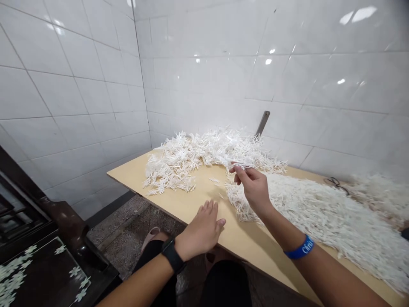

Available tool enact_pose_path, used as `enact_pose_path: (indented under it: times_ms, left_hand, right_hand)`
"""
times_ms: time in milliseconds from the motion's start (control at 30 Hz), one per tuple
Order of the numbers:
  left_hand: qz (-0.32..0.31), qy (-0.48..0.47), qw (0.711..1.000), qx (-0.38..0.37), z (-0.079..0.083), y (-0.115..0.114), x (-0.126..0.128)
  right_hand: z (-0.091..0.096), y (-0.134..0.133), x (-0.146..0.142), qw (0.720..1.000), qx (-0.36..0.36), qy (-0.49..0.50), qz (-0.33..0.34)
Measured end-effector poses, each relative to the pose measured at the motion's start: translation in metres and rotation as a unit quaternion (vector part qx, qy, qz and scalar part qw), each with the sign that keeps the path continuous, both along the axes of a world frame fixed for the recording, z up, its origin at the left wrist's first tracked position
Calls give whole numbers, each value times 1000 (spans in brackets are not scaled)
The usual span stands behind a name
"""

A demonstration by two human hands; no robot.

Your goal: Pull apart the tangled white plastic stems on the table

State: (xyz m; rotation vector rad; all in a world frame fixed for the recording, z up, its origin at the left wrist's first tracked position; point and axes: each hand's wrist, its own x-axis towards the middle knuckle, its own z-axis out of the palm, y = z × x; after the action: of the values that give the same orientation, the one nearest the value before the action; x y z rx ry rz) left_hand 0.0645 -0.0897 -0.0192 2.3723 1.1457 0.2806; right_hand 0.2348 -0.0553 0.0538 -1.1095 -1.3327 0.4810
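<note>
My left hand point(202, 230) rests flat near the front edge of the tan table point(191, 202), its fingers stretched out and nothing in it. Raised over the tabletop, my right hand point(256, 189) pinches a thin white branching piece point(243, 164) between thumb and fingers. Behind it spreads a loose pile of similar white branching pieces point(172, 155), and the held piece partly blends into that pile. To the right of my right hand lies a wide, denser layer of small white pieces point(313, 209).
A flat grey metal strip point(263, 123) leans on the tiled wall behind the pile. A dark cord point(336, 183) lies at the back right. At lower left stands a dark wooden chair point(72, 230) with pale flower-shaped pieces point(75, 271) on its seat.
</note>
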Motion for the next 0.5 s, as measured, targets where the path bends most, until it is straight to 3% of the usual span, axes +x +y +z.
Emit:
enact_pose_path:
  times_ms: [167, 300, 400, 500]
  left_hand:
    - [-71, -12, 997, 3, 4, 34, 56]
    - [-47, -17, 998, 38, 7, 47, 76]
    - [28, -34, 996, 77, 13, 64, 73]
    - [87, -37, 996, 6, 13, 88, 73]
  right_hand:
    - [79, -2, 7, 996, 81, -11, 18]
    - [133, -15, 16, 992, 89, -76, 55]
    - [152, -32, 29, 987, 72, -128, 62]
    - [156, -47, 43, 983, 58, -162, 55]
